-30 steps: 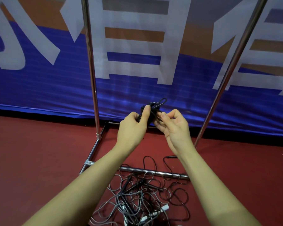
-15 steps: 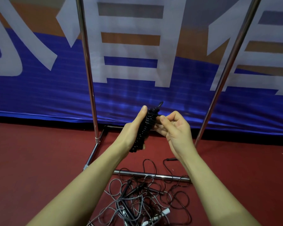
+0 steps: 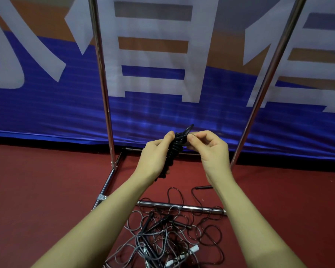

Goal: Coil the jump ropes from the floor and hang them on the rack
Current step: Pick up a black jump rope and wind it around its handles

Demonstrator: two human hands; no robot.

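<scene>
Black rope [image 3: 172, 151], wound into a tight bundle, held in mid-air between the two rack [image 3: 103, 89] posts, above the floor [image 3: 46, 190] and in front of the blue banner [image 3: 46, 105].

Left hand [image 3: 155, 157]: grip curled round the bundle's middle and lower part, thumb up along its left side. Right hand [image 3: 207, 147]: narrow pinch, thumb and forefinger on the cord at the bundle's top end; other fingers loosely bent.

Long axis of the bundle: steep, nearly upright, leaning so the top tips far and right, the bottom end near and left by the left wrist. A small loop or end pokes out at the top, pointing up and right.

Likely handling: light, soft, springy thin cord; the turns probably want to loosen once pressure goes. Smooth surface, so probably a little slippery; not fragile. Best held round the waist of the wraps, squeezing across them, with the free end kept pinched until tucked or tied. Lifting by one strand would probably spill the coil.

Still on the floor, near and below the hands: a tangled pile [image 3: 168, 238] of black and grey ropes with handles, one white handle [image 3: 193, 249] among them, lying across and just near of the rack's base bar [image 3: 182, 206]. Pile limp, snag-prone; likely easiest to free by a handle.
</scene>
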